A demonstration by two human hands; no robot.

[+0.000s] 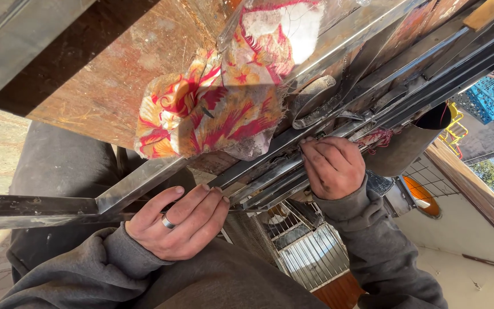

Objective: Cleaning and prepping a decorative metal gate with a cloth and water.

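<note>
Lower centre of frame: left hand, ring on one finger, lies half-open w/ fingertips on the end of the steel bars, not clamped. Centre-right: right hand curled shut around the same bundle. Bars look stiff, heavy, slick, sharp-edged; best gripped mid-length. Further up, floral cloth bunched on the rusty tabletop.

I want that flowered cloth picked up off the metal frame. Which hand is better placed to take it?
The left hand: it lies open under the flowered cloth, fingers only resting on the metal frame. The right hand is wrapped around the metal strips.
</note>
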